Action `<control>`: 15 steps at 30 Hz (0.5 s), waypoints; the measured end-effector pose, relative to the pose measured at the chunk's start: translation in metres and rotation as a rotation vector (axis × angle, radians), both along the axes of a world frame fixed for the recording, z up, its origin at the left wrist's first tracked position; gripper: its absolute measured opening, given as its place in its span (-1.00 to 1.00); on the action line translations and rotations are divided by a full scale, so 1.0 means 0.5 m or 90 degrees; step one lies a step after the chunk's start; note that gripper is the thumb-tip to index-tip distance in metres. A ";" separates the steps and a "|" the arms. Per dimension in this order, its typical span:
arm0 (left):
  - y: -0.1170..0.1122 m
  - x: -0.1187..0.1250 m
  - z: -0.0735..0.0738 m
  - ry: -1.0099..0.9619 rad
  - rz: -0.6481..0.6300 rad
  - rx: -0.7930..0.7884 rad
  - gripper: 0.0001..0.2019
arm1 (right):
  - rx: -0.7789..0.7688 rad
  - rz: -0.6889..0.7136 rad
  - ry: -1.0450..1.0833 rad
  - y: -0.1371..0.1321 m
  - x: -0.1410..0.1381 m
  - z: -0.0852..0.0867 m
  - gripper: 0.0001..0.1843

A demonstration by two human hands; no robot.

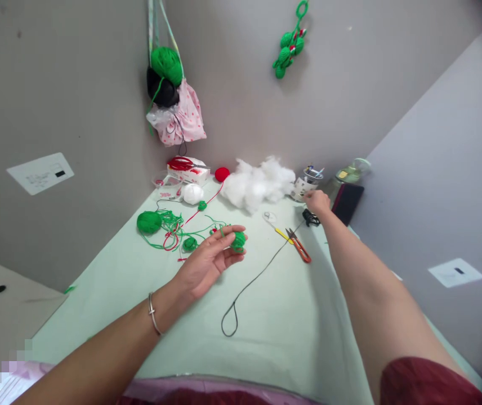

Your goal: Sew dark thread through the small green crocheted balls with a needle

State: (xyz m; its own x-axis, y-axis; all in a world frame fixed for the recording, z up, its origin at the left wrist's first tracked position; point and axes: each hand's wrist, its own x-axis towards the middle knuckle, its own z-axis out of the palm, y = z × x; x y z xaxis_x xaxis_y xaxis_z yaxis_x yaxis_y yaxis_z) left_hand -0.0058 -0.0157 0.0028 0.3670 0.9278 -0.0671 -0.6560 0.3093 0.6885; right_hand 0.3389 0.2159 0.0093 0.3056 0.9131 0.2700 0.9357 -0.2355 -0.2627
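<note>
My left hand (212,260) is closed around a small green crocheted piece (238,242), held between thumb and fingers over the middle of the table. My right hand (318,202) reaches to the back right, fingers curled together right at a patterned cup (304,185) with pens in it. What those fingers pinch, if anything, is hidden. Just below that hand lies a small black bundle (311,217), and a dark looped cord (258,274) runs from near it toward me. Orange-handled thread snips (300,247) and a yellow-handled tool (284,235) lie between my hands.
White stuffing (258,185) is heaped at the back. On the left lie a green yarn ball (148,223), tangled strands, a white ball (193,194) and a red ball (222,174). Red scissors (182,163) rest on a box (199,175). A dark flat object (348,203) leans at the right.
</note>
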 end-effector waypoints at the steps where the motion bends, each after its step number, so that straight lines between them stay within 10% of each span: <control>1: 0.000 0.000 0.000 -0.005 0.010 0.001 -0.77 | -0.001 0.014 0.014 -0.003 -0.008 0.005 -0.76; 9: 0.000 0.002 -0.014 0.047 0.002 0.014 -0.68 | 0.106 0.123 0.191 -0.139 -0.068 0.066 -0.80; 15: -0.005 0.002 -0.012 0.064 0.000 0.014 -0.63 | 0.256 0.466 0.733 -0.396 -0.109 0.172 -0.83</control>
State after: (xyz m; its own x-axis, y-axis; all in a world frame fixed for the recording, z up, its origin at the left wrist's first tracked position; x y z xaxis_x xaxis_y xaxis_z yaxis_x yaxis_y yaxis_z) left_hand -0.0048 -0.0184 -0.0032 0.3598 0.9294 -0.0828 -0.5834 0.2933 0.7574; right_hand 0.2842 0.0178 0.0951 0.0287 0.8805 0.4731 0.0339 0.4722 -0.8809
